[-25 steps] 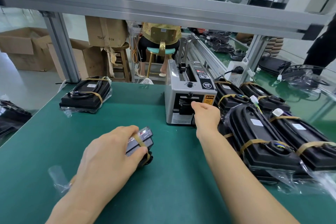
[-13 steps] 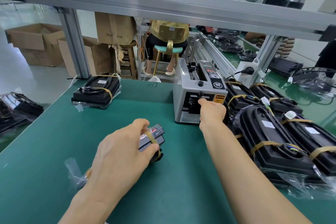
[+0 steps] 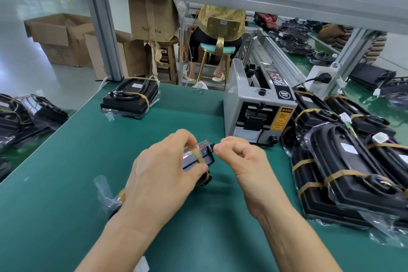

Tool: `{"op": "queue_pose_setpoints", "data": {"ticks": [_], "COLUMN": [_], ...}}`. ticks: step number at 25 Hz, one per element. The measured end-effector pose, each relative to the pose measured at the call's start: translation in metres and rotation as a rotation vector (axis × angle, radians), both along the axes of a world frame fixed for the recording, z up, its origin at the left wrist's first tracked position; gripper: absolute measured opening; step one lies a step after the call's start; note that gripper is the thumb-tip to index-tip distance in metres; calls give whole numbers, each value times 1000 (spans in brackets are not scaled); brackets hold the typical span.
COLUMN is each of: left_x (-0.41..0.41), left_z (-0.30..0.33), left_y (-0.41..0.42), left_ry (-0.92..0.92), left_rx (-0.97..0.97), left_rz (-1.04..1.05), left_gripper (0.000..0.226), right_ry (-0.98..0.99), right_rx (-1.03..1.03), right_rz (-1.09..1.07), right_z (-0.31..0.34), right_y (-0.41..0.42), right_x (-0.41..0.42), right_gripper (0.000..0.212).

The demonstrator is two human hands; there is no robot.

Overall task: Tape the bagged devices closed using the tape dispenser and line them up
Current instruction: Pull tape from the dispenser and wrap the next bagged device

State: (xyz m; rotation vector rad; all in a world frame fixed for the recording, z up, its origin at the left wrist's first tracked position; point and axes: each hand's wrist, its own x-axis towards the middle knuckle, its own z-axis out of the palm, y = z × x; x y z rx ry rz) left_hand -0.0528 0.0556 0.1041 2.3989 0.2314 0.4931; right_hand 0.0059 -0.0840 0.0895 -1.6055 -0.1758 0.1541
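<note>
We find the left hand curled over a bagged device lying mid-bench on the green mat, thumb and fingers gripping it. The right hand sits just beside the device's far end, fingertips pinched together; whether tape lies between them we cannot tell. The grey tape dispenser stands close behind. A crowd of taped bagged devices lies to the right, one single bagged unit at the far left corner. An aluminium frame post rises behind it.
</note>
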Motion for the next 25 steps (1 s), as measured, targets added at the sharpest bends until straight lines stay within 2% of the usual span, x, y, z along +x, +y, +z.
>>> {"op": "queue_pose_setpoints", "data": {"ticks": [14, 25], "left_x": [-1, -1], "left_z": [1, 1], "left_y": [0, 1], "left_ry": [11, 12], "left_rx": [9, 16], "left_rz": [-10, -8], "left_gripper": [30, 29], "right_ry": [-84, -89], "right_rx": [-209, -228], "right_rz": [44, 37], "right_z": [12, 13], "right_y": [3, 5], "right_x": [0, 2], "right_gripper": [32, 32]}}
